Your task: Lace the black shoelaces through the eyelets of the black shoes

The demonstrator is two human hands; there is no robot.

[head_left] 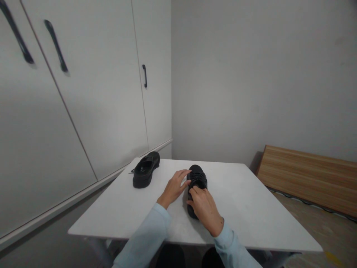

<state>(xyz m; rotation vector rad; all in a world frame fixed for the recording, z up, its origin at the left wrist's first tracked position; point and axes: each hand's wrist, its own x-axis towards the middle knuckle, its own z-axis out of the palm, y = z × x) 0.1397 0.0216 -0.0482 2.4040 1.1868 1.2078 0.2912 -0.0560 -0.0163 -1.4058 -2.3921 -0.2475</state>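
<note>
A black lace-up shoe (196, 172) lies on the white table in front of me, its toe pointing away. My left hand (175, 187) is at the shoe's left side, fingertips touching it near the laces, thumb and fingers apart. Over the shoe's opening, my right hand (205, 208) has its fingers curled on the upper, at the tongue area. What exactly its fingertips pinch is hidden. A second black shoe (145, 170) stands at the table's far left, with a lace end sticking out to its left.
The white table (245, 219) has its far edge near the grey wall (251, 82). White cabinets (97, 93) with dark handles run along the left. At right, a wood-grain board (306, 175) leans against the wall above the floor.
</note>
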